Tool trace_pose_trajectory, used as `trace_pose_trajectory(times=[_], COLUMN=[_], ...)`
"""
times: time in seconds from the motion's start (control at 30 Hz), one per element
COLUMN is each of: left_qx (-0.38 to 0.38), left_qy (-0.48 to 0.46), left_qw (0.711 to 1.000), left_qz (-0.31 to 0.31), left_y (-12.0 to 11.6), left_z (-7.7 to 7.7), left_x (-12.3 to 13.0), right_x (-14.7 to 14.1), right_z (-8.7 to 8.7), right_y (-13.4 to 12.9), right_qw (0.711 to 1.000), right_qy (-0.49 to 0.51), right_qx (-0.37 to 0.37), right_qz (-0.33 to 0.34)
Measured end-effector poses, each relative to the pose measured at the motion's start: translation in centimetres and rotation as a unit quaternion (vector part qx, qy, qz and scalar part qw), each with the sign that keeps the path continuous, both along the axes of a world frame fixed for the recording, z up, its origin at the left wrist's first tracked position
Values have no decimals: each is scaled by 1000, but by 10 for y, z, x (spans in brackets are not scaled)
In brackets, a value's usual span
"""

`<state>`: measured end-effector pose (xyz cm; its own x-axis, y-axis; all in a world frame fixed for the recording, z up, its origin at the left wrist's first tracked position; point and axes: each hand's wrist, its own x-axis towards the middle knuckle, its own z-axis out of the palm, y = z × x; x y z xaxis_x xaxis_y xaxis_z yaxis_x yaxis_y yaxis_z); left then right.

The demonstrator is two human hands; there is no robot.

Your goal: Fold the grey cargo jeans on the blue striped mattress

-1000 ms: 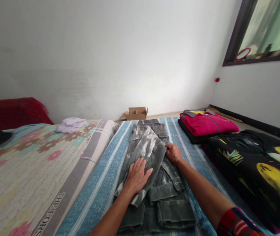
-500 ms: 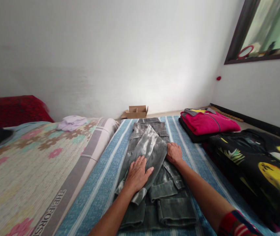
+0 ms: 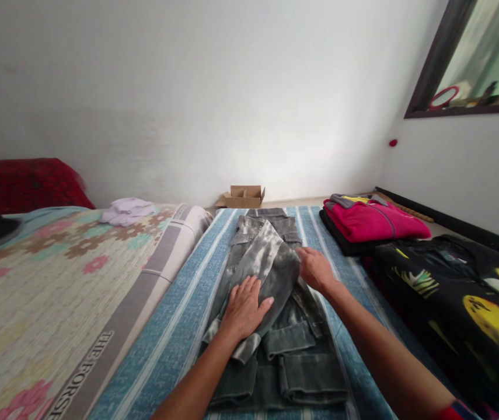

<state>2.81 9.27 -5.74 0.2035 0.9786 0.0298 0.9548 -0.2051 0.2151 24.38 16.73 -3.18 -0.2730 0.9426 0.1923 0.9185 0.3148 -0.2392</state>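
Note:
Grey washed cargo trousers (image 3: 271, 245) lie lengthwise on a blue striped mat (image 3: 174, 344), with one leg folded back over the rest. My left hand (image 3: 244, 308) rests flat on that folded leg, fingers spread. My right hand (image 3: 316, 269) sits at the right edge of the fold, fingers curled at the cloth; whether it pinches the fabric I cannot tell.
A floral mattress (image 3: 43, 291) lies to the left with a pale lilac garment (image 3: 127, 210) on it. Folded pink and black clothes (image 3: 374, 221) and a black printed garment (image 3: 463, 291) lie to the right. A small cardboard box (image 3: 243, 196) stands by the far wall.
My right hand has lifted slightly and shifted a little right along the fold edge. The left hand stays pressed on the folded leg. The view tilted slightly.

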Motion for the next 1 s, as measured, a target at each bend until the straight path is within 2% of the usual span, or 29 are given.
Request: trace_pose_trajectory(times=[0.07, 0.13, 0.23, 0.33, 0.5, 0.6, 0.8, 0.9, 1.0], left_qx=[2, 1, -1, -2, -11, -18, -28, -28, -24], left_qy=[-1, 2, 9, 14, 38, 47, 35, 18, -11], left_qw=[1000, 1000, 1000, 1000, 999, 999, 999, 999, 1000], left_qz=[-1, -1, -1, -6, 3, 2, -1, -1, -12], left_y=[0, 0, -1, -2, -2, -2, -3, -2, -4], left_z=[-1, -1, 0, 2, 4, 5, 4, 5, 9], left_x=[0, 0, 1, 3, 7, 8, 9, 10, 8], right_x=[-14, -25, -29, -25, -24, -25, -17, -17, -19], right_z=[-2, -14, -35, -46, -33, -29, -33, -20, 0], right_y=[0, 1, 2, 6, 0, -20, -56, -67, -92], right_qw=[998, 996, 996, 996, 997, 996, 994, 993, 985], right_qy=[5, 3, -4, -10, -27, -34, -31, -24, -6], right_qx=[3, -10, -36, -47, -33, -15, -27, -21, -4], right_qz=[62, 89, 83, 77, 70, 83, 97, 117, 173])
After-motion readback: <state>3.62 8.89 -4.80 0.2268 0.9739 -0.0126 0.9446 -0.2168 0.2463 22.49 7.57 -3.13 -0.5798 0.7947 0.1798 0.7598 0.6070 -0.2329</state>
